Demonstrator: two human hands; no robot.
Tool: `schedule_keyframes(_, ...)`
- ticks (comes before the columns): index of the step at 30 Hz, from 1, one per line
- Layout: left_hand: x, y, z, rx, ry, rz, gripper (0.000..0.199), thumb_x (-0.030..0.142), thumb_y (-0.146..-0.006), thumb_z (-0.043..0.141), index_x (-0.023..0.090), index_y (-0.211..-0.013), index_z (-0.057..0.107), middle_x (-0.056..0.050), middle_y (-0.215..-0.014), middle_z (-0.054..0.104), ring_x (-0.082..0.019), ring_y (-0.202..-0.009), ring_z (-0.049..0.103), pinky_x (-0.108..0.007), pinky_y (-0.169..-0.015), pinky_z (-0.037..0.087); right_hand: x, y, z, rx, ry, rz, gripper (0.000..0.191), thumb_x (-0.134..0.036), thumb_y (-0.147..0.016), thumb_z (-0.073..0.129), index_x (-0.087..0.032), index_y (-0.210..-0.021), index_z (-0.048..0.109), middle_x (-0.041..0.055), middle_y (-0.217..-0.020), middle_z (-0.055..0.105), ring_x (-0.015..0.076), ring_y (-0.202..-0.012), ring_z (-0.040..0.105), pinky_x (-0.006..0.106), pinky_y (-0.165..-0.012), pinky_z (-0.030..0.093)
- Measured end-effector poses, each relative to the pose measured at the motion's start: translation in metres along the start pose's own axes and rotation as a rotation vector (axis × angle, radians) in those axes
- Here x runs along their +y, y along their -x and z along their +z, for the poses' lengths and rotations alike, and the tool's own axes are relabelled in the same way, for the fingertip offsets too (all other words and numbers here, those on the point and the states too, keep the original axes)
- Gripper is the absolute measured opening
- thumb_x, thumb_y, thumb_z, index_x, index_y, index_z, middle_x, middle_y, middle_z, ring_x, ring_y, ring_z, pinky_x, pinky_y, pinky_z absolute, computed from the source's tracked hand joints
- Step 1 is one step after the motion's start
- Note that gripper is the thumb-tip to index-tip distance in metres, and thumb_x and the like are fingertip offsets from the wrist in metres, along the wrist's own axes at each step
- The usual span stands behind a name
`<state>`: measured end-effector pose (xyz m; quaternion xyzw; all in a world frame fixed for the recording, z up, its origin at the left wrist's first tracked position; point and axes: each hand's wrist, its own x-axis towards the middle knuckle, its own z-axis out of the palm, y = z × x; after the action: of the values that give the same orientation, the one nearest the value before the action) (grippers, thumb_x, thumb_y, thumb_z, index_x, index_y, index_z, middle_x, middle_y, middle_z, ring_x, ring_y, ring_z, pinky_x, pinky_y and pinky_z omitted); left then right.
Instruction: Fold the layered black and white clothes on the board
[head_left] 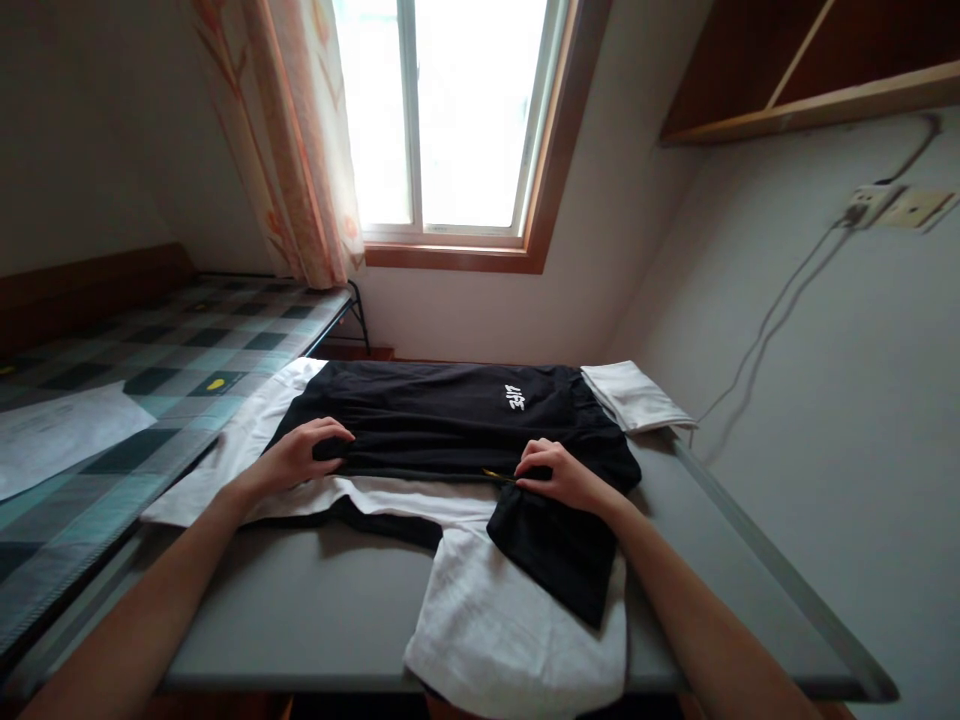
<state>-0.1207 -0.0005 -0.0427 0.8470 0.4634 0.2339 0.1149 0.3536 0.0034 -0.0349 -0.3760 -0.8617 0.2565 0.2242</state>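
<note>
On the left, paper (67, 440) is laid on the checked bed (161, 330). Across the grey table (300, 605), a black-and-white shirt (427, 400) is spread. Over its left part, the left hand (300, 452) is held, thumb and fingertips apart. Farther right, by a yellow strip (495, 475), the right hand (559, 475) is placed at the shirt, fingers curled; whether cloth is clamped cannot be told.

Left hand (302, 452) and right hand (561, 477) touch a shirt (427, 405) on the surface (315, 610); window (480, 110) at twelve o'clock, bed (172, 335) at nine.
</note>
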Motion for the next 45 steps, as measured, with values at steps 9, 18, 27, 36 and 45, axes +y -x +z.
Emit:
schedule_keyframes(9,-0.007,0.001,-0.008,0.219,-0.116,-0.166,0.029,0.022,-0.076,0.045,0.021,-0.081,0.073,-0.004,-0.082,0.073,-0.020,-0.077,0.068,-0.030,-0.077,0.054,0.004,0.007,-0.024,-0.065,-0.208,0.112,0.038,-0.057,-0.086,0.063,-0.018,-0.087,0.066,0.0043,-0.086,0.067,0.0183,-0.081,0.060,0.030,-0.077,0.047)
schedule_keyframes(18,-0.003,0.000,-0.010,0.125,-0.142,-0.288,0.027,0.024,-0.064,0.044,0.022,-0.069,0.071,-0.005,-0.073,0.073,-0.021,-0.070,0.066,-0.029,-0.072,0.051,-0.005,0.005,-0.024,-0.128,-0.215,0.119,0.045,-0.061,-0.080,0.066,-0.017,-0.085,0.074,0.0068,-0.086,0.071,0.0194,-0.081,0.063,0.031,-0.077,0.049)
schedule_keyframes(27,0.002,-0.002,-0.005,0.036,0.013,-0.281,0.025,0.034,-0.073,0.042,0.020,-0.063,0.059,-0.001,-0.063,0.062,-0.017,-0.062,0.058,-0.025,-0.063,0.044,0.022,0.012,-0.038,0.154,-0.093,0.185,0.045,-0.057,-0.089,0.054,-0.018,-0.097,0.076,0.0082,-0.091,0.073,0.0222,-0.084,0.066,0.034,-0.077,0.052)
schedule_keyframes(36,0.003,-0.002,-0.003,0.065,0.070,-0.289,0.044,0.051,-0.082,0.042,0.021,-0.050,0.043,0.003,-0.048,0.046,-0.013,-0.050,0.044,-0.024,-0.050,0.033,0.076,0.023,-0.033,0.261,0.544,0.449,0.044,-0.045,-0.091,0.052,-0.021,-0.124,0.070,0.0145,-0.130,0.062,0.0331,-0.119,0.056,0.047,-0.102,0.045)
schedule_keyframes(45,0.008,0.002,-0.014,0.488,0.154,-0.538,0.042,0.054,-0.086,0.048,0.020,-0.067,0.064,0.004,-0.039,0.051,-0.014,-0.038,0.051,-0.025,-0.046,0.041,0.078,0.019,-0.031,0.290,0.596,0.478,0.047,-0.046,-0.098,0.041,-0.023,-0.131,0.065,0.0120,-0.143,0.056,0.0309,-0.133,0.047,0.047,-0.106,0.041)
